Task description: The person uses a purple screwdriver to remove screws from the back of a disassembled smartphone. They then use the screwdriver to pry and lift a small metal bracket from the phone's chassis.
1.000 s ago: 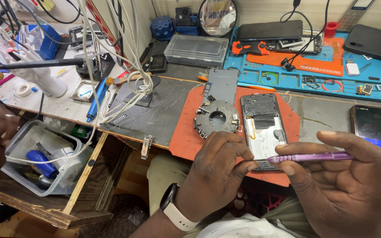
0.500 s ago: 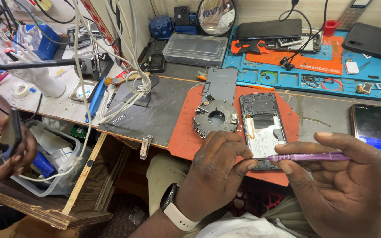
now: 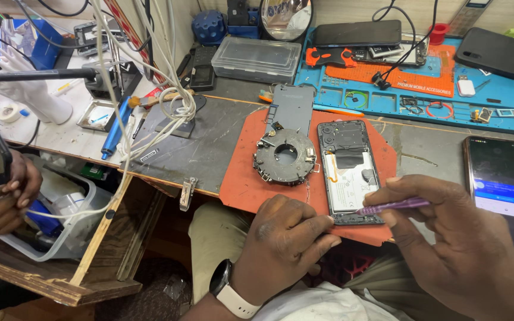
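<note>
A red work mat (image 3: 251, 184) lies near the middle of the bench. On its right half sits 1 opened phone (image 3: 350, 172), back cover off. The left hand (image 3: 284, 241) rests at the phone's near left corner, fingers curled together. The right hand (image 3: 465, 238) has its fingers clamped on a purple tool (image 3: 392, 207), tip touching the phone's near end.
</note>
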